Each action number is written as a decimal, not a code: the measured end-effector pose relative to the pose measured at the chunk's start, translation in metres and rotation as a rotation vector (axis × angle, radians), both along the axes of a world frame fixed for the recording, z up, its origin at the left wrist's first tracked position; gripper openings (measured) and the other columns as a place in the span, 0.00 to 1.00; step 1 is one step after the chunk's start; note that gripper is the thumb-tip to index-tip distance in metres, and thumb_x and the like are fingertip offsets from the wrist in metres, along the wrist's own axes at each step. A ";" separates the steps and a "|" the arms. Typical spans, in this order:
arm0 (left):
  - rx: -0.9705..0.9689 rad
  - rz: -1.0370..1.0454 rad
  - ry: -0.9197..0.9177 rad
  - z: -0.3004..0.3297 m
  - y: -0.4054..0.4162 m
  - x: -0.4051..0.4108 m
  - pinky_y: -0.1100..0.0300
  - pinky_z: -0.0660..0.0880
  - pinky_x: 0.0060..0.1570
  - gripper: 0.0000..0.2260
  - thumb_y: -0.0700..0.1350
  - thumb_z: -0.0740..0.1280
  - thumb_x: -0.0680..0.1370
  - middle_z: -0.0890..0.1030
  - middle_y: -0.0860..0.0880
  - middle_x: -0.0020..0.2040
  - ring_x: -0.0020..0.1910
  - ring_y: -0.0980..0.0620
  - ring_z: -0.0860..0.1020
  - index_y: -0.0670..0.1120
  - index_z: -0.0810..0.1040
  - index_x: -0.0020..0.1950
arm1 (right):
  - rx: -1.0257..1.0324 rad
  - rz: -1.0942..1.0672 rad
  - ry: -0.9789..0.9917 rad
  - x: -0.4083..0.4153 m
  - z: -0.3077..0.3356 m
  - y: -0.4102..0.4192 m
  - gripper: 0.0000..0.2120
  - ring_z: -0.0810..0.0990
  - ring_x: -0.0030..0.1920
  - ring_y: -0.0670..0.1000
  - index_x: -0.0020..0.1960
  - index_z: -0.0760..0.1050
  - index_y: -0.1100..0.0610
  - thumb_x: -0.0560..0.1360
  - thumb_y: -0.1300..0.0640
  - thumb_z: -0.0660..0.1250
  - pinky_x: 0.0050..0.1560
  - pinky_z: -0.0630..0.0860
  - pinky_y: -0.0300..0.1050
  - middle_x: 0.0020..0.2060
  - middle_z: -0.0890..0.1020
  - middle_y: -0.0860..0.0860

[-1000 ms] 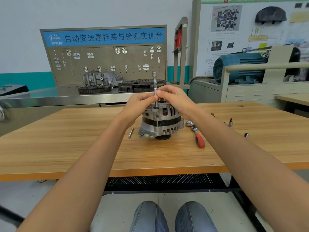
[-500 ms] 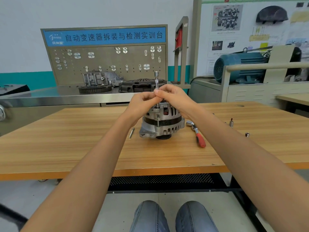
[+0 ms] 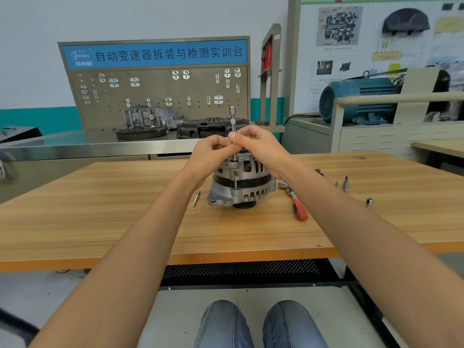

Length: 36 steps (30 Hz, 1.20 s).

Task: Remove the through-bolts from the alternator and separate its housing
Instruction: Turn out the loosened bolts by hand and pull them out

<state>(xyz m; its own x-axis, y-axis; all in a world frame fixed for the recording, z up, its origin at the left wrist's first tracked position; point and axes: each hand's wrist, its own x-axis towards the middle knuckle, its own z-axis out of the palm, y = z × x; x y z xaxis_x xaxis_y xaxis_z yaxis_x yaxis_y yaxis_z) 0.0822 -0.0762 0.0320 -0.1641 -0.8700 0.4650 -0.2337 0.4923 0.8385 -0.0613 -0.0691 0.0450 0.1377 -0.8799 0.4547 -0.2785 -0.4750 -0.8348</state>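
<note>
- A loose bolt (image 3: 195, 199) lies on the wooden table (image 3: 100, 222), just left of the alternator (image 3: 241, 184); it looks like one through-bolt already out.
- The left hand (image 3: 211, 156) curls its fingers round the lower part of the socket bar (image 3: 232, 121), steadying it.
- The bar stands upright on a bolt head at the alternator's top rim; the alternator sits pulley-down near the table's middle.
- The right hand (image 3: 261, 149) pinches the bar from the other side, apparently to spin it by finger.
- To do this well, I would keep the bar in line with the bolt, press down lightly so the socket stays seated, and twirl evenly.
- The red-handled ratchet (image 3: 296, 204) lies just right of the alternator, in reach if the bolt binds.
- Spare sockets (image 3: 346, 185) stand farther right.
</note>
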 end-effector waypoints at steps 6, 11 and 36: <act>0.026 -0.047 -0.014 0.001 0.003 0.003 0.65 0.70 0.42 0.09 0.48 0.67 0.78 0.83 0.64 0.38 0.36 0.72 0.77 0.56 0.83 0.40 | -0.021 0.031 0.011 -0.001 -0.003 0.000 0.10 0.74 0.50 0.36 0.55 0.78 0.54 0.80 0.53 0.61 0.47 0.65 0.31 0.47 0.79 0.40; 0.031 -0.037 0.005 0.000 0.001 0.004 0.64 0.72 0.44 0.05 0.49 0.70 0.76 0.84 0.60 0.38 0.38 0.67 0.79 0.53 0.82 0.40 | -0.002 0.012 -0.004 -0.001 -0.002 -0.001 0.12 0.74 0.55 0.42 0.58 0.77 0.53 0.79 0.50 0.62 0.55 0.67 0.38 0.52 0.79 0.44; -0.032 0.007 0.002 -0.002 0.001 -0.002 0.68 0.72 0.41 0.05 0.48 0.71 0.75 0.79 0.55 0.39 0.40 0.60 0.77 0.49 0.78 0.42 | -0.002 -0.028 -0.014 0.003 -0.001 0.000 0.04 0.75 0.50 0.41 0.47 0.76 0.48 0.75 0.48 0.67 0.43 0.66 0.34 0.47 0.79 0.45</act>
<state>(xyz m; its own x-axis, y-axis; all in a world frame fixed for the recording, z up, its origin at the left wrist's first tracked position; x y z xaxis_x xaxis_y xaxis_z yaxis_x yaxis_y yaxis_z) 0.0803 -0.0756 0.0298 -0.1569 -0.8559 0.4928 -0.2352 0.5170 0.8230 -0.0587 -0.0690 0.0438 0.1069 -0.8823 0.4584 -0.2800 -0.4691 -0.8376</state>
